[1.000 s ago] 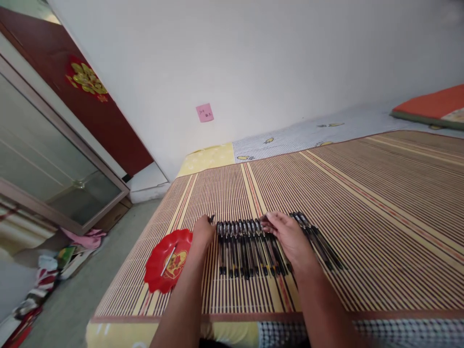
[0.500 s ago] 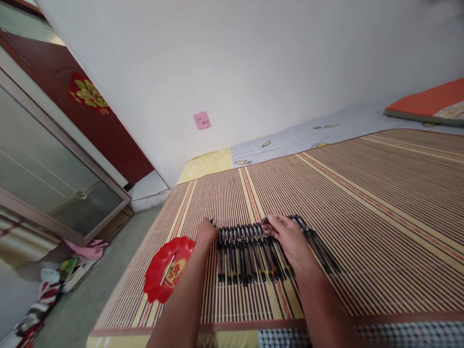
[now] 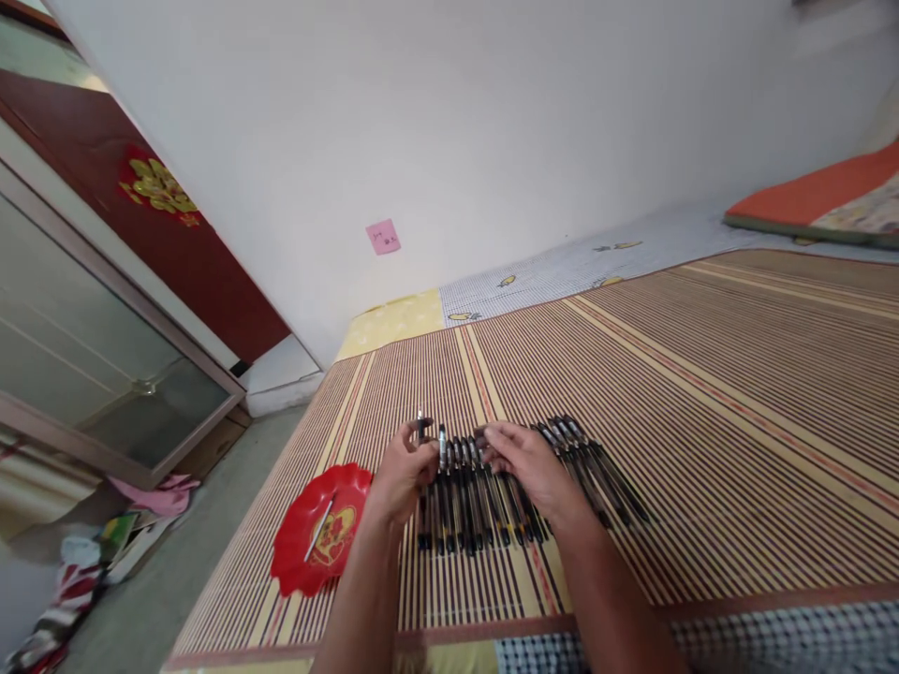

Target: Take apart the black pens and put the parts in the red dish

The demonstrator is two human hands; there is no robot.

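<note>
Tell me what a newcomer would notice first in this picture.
First, the row of black pens lying side by side on the striped mat, with both hands on it. The left hand has a grip on one pen at the row's left end. Left of that sits a red plate.

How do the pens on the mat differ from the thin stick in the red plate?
The pens are many, dark-capped and laid side by side in a row on the striped mat; the stick is single, pale and thinner, lying slanted in the red plate. Both hands are at the pens, the left hand lifting one, the right hand resting on the row; nothing touches the stick. Both are slim and elongated.
</note>
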